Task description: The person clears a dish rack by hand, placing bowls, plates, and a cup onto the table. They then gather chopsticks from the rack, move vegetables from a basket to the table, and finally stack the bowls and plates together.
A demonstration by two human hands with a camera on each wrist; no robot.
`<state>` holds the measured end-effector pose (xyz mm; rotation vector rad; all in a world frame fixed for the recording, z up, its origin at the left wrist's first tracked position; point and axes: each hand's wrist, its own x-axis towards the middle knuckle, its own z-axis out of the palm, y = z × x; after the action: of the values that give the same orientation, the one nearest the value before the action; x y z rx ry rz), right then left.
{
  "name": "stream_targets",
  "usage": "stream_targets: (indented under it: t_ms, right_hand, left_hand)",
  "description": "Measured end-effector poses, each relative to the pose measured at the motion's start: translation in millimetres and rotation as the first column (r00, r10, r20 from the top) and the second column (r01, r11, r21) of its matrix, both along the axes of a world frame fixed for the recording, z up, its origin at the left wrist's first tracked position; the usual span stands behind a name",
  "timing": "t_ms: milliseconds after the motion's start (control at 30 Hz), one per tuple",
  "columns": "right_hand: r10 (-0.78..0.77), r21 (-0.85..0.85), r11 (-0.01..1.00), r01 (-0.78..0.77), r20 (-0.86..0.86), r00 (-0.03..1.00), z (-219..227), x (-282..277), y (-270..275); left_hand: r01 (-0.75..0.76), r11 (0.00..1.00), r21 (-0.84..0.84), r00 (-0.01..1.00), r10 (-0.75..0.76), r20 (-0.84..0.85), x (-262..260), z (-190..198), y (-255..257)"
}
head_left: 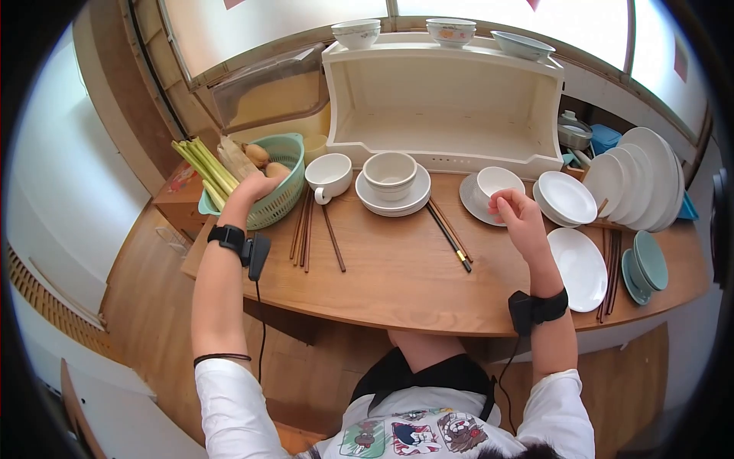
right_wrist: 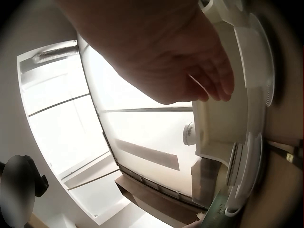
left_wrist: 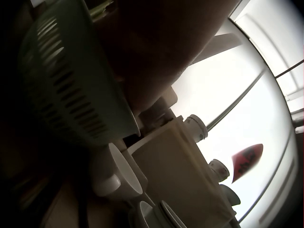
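Note:
My left hand (head_left: 256, 186) lies over the near rim of a green slotted basket (head_left: 289, 195), fingers curled into it and gripping the rim. The basket holds potatoes (head_left: 257, 154) and pale green stalks (head_left: 202, 164). In the left wrist view the basket's wall (left_wrist: 61, 80) sits under my palm (left_wrist: 156, 47). My right hand (head_left: 511, 210) hovers at the near side of a white cup (head_left: 497, 180) on a grey saucer (head_left: 469, 200), fingers curled. Whether it pinches the cup is hidden. The right wrist view shows the curled fingers (right_wrist: 213, 83).
On the wooden table (head_left: 397, 283) stand a handled white cup (head_left: 329, 176), a bowl on stacked plates (head_left: 391, 180), brown chopsticks (head_left: 304, 229) and black chopsticks (head_left: 449, 233). White plates (head_left: 581, 268) and green dishes (head_left: 650, 264) fill the right. A white cabinet (head_left: 443, 99) stands behind.

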<state>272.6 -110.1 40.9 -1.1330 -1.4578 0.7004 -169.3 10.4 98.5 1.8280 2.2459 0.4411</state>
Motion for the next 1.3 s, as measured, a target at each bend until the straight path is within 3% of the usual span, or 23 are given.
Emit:
stream_targets:
  t_ms: [67, 200, 267, 300, 367, 433, 500, 533, 600, 633, 700, 800, 900, 933, 967, 1000, 1033, 1100, 1200, 1267, 1300]
  right_hand:
    - [-0.002, -0.006, 1.0, 0.002, -0.007, 1.0, -2.7, 1.0, -0.8]
    - [-0.055, 0.025, 0.998, 0.054, 0.035, 0.998, 0.7, 3.0, -5.3]
    - [-0.142, 0.082, 0.987, 0.135, 0.093, 0.985, 0.2, 2.4, -6.7]
    - [-0.153, 0.086, 0.985, 0.147, 0.078, 0.985, 2.2, 1.0, -8.8]
    - [-0.135, 0.098, 0.987, 0.13, 0.05, 0.99, 5.9, -4.5, -13.4]
    - [-0.12, 0.098, 0.988, 0.115, 0.046, 0.992, 7.5, -8.1, -16.3]
    - [-0.109, 0.083, 0.991, 0.102, 0.082, 0.991, 5.1, -7.0, -15.1]
    - [-0.11, 0.069, 0.992, 0.102, 0.118, 0.987, 4.2, -6.3, -15.1]
    - [-0.109, 0.073, 0.992, 0.1, 0.135, 0.985, 1.1, -6.3, -12.8]
    - [-0.108, 0.072, 0.993, 0.098, 0.149, 0.983, -0.1, -5.2, -12.1]
    - [-0.11, 0.07, 0.992, 0.1, 0.148, 0.983, 0.0, -4.1, -12.4]
    - [-0.11, 0.067, 0.993, 0.101, 0.14, 0.984, 0.8, -6.0, -11.8]
    - [-0.111, 0.07, 0.992, 0.102, 0.15, 0.982, 5.0, -9.8, -15.2]
    - [-0.112, 0.072, 0.992, 0.102, 0.159, 0.981, 5.4, -9.9, -16.1]
    - [-0.116, 0.073, 0.992, 0.106, 0.162, 0.98, 4.9, -10.6, -15.9]
    - [-0.106, 0.066, 0.993, 0.096, 0.167, 0.98, 4.4, -10.9, -16.3]
    - [-0.097, 0.062, 0.994, 0.087, 0.17, 0.981, 4.3, -11.2, -16.1]
    - [-0.082, 0.045, 0.996, 0.075, 0.184, 0.98, 7.6, -13.0, -19.8]
    - [-0.056, 0.033, 0.998, 0.05, 0.202, 0.978, 6.8, -15.8, -19.8]
    - [-0.063, 0.03, 0.998, 0.058, 0.213, 0.975, 5.3, -14.7, -19.9]
    - [-0.05, 0.033, 0.998, 0.044, 0.198, 0.979, 6.2, -15.6, -19.8]
  left_hand:
    - [0.037, 0.983, -0.181, 0.999, -0.029, 0.046, 4.2, 8.4, -3.9]
    - [-0.026, 0.976, -0.216, 0.999, 0.034, 0.035, 1.3, 2.2, 9.2]
    - [-0.152, 0.971, 0.183, 0.902, 0.06, 0.428, -12.0, -13.0, 23.8]
    - [-0.159, 0.968, 0.193, 0.906, 0.065, 0.418, -8.4, -6.3, 23.2]
    - [-0.048, 0.751, 0.659, 0.99, -0.054, 0.133, 21.1, 1.0, 17.6]
    - [0.132, 0.597, 0.791, 0.98, -0.2, -0.012, 60.8, 4.6, 6.7]
    - [0.329, 0.459, 0.826, 0.942, -0.221, -0.252, 83.2, -6.9, 17.2]
    - [0.325, 0.458, 0.828, 0.943, -0.218, -0.249, 90.9, -16.7, 22.2]
    - [0.422, 0.526, 0.739, 0.882, -0.049, -0.469, 104.9, -29.8, 27.0]
    - [0.418, 0.522, 0.744, 0.885, -0.049, -0.463, 109.7, -33.9, 26.3]
    - [0.317, 0.784, 0.534, 0.856, 0.006, -0.517, 116.9, -38.5, 24.2]
    - [0.293, 0.712, 0.638, 0.883, 0.055, -0.467, 109.5, -26.6, 30.3]
    - [0.026, 0.845, 0.535, 0.985, 0.071, -0.159, 64.4, -13.2, 65.5]
    - [-0.05, 0.892, 0.449, 0.993, 0.092, -0.071, 38.3, -17.3, 88.1]
    - [-0.083, 0.962, 0.261, 0.997, 0.081, 0.02, 12.4, -15.4, 103.3]
    - [-0.093, 0.994, 0.062, 0.99, 0.085, 0.111, -2.7, -13.1, 112.9]
    - [-0.087, 0.994, 0.067, 0.99, 0.079, 0.113, -0.2, -8.5, 106.6]
    - [-0.251, 0.951, -0.182, 0.859, 0.306, 0.411, -1.4, -8.5, 87.8]
    - [-0.156, 0.951, -0.267, 0.902, 0.247, 0.353, -7.6, -14.3, 88.4]
    - [-0.218, 0.957, -0.189, 0.918, 0.267, 0.293, -4.1, -26.0, 94.6]
    - [-0.167, 0.944, -0.283, 0.902, 0.262, 0.343, -12.7, -34.5, 104.3]
